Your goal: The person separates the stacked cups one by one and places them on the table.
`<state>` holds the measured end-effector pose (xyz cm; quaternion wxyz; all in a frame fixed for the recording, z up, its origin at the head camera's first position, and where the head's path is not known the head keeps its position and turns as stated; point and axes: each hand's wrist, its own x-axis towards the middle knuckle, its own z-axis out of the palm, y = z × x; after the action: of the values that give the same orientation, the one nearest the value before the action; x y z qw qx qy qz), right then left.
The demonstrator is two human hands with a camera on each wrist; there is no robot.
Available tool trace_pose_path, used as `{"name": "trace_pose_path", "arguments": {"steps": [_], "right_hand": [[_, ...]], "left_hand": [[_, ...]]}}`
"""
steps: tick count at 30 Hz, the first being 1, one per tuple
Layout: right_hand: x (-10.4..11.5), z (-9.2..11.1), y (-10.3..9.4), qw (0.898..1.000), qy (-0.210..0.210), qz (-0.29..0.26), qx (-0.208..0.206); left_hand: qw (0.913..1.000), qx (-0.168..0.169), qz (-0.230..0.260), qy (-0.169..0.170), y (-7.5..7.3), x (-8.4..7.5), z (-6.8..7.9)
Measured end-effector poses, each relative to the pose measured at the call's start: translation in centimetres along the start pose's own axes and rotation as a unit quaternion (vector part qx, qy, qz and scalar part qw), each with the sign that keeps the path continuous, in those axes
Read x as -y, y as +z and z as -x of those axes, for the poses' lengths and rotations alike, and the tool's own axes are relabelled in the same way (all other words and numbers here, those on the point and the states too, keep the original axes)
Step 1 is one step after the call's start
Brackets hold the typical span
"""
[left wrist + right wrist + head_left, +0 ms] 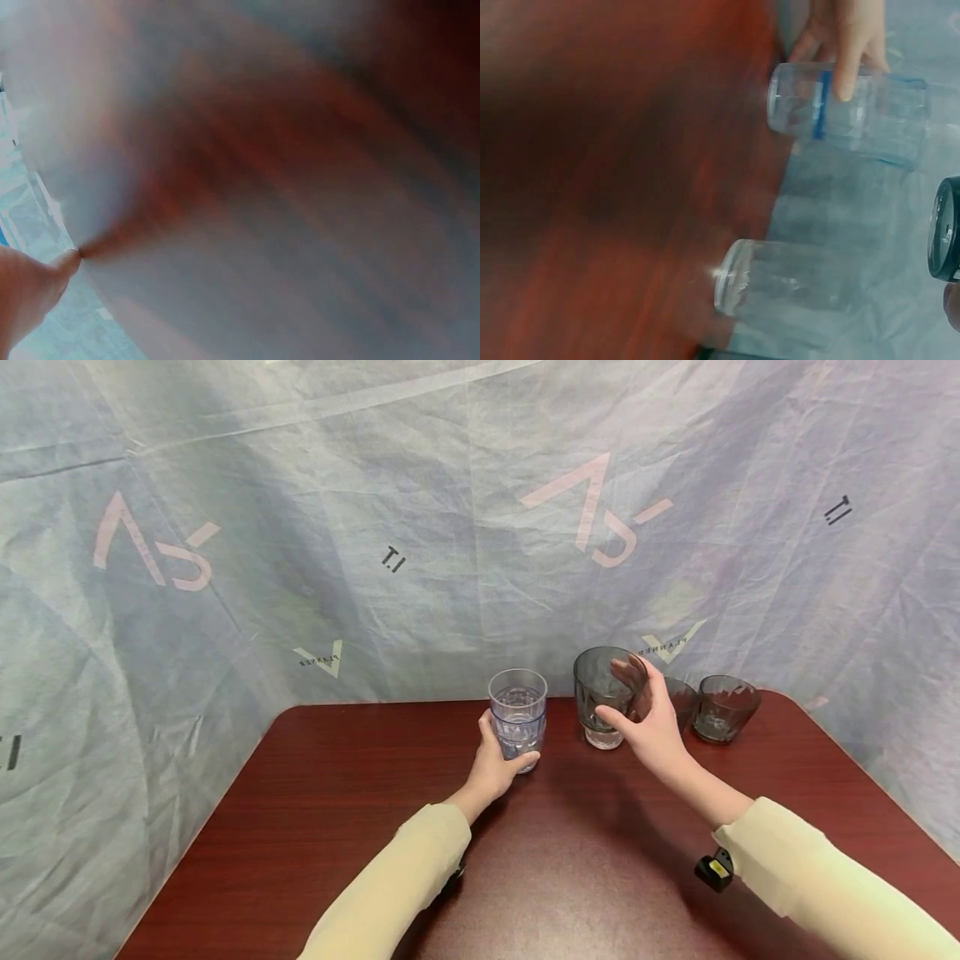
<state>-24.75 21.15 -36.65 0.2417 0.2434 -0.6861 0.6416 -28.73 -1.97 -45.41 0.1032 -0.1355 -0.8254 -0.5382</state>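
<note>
Steadying is advised for the smoky-grey glass tumbler (594, 681), gripped wide and raised by the right hand (654, 722); the blue-ringed clear glass tumbler (517, 710) is gripped by the left hand (493, 760); the plain clear glass tumbler (603, 740) beyond should not be knocked.

Left hand (495, 767) low, right hand (654, 728) higher
</note>
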Motion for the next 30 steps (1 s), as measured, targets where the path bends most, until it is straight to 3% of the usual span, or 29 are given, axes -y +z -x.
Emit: {"name": "trace_pose_path", "arguments": {"steps": [6,19,30], "right_hand": [[-0.4,1.9,-1.0,0.999,0.028,0.021,0.016],[-2.1,6.1,-2.3,0.994,0.104,0.019,0.005],[-2.8,7.9,-2.6,0.985,0.154,0.067,0.023]], "left_hand": [[1.0,0.0,-0.002,-0.005,0.1,0.1,0.0],[1.0,0.004,0.005,-0.005,0.0,0.2,-0.1],[0.9999,0.008,0.01,-0.005,0.0,0.2,-0.1]]}}
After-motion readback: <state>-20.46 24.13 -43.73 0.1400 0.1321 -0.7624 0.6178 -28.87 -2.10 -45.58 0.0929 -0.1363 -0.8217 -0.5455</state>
